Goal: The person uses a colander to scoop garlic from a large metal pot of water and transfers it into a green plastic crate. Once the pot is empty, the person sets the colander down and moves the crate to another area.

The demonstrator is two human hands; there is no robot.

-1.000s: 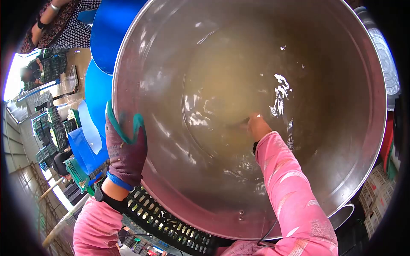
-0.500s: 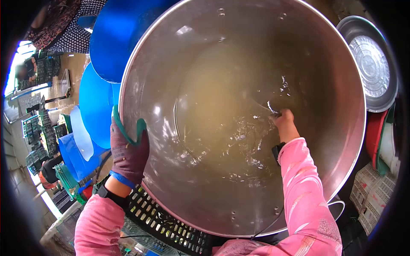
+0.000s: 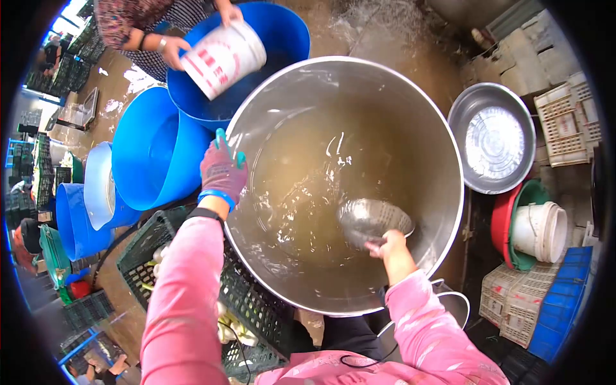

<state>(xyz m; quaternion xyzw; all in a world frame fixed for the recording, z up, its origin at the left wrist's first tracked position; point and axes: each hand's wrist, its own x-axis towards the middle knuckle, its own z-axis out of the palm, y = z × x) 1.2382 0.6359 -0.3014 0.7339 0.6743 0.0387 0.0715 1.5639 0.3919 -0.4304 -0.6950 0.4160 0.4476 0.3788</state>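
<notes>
A large round metal pot (image 3: 449, 212) holds cloudy yellowish water with ripples on it. My left hand (image 3: 223, 168), in a purple and green glove, grips the pot's left rim, its green fingertips spread over the edge. Low on the right side of the pot, my bare right hand (image 3: 387, 246) has its fingers closed on the edge of a shiny metal bowl (image 3: 372, 217). The bowl is tilted and sits at the water, with its far side hidden in glare and motion.
Blue tubs (image 3: 144, 154) stand left of the pot. A person's hands hold a white bucket (image 3: 224, 58) over another blue tub (image 3: 298, 38). At right are a metal basin (image 3: 494, 138), a white pail (image 3: 539, 231) and crates (image 3: 513, 295). Green crates (image 3: 256, 301) with vegetables lie below.
My view has pulled back and shifted. My right hand, earlier dipped in the water, now shows a metal bowl at the surface. The other person's white bucket has come into view.
</notes>
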